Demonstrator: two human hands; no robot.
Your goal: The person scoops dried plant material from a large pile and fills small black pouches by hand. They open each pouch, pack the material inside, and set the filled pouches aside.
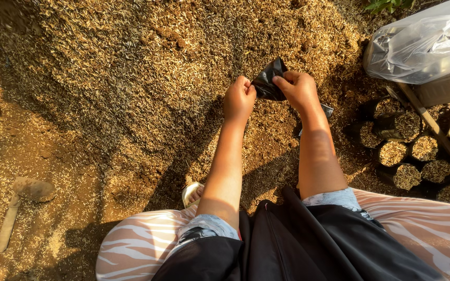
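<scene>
We hold a small black plastic bag [267, 83] just above frame center, toward 12 o'clock, pinched at its edge between both hands over a heap of husk-and-soil mix [147, 67]; left hand [239, 99] sits at the bag's 8 o'clock, fingers curled tight on the film, right hand [299, 89] at its 4 o'clock, thumb and fingers also closed on it, both grips fully clamped, whether the bag mouth is open we cannot tell. A second bit of black plastic [327, 110] shows just beside our right wrist. At 3 o'clock a cluster of filled black bags [407, 151] stands upright, packed touching each other. At 1–2 o'clock a clear plastic sheet [423, 41] lies over a grey tub [446, 88]. At 8 o'clock, well apart, a mud-caked hand hoe [19, 203] lies on the ground. At 6 o'clock our striped trousers [141, 242] and a sandalled foot [194, 193]
</scene>
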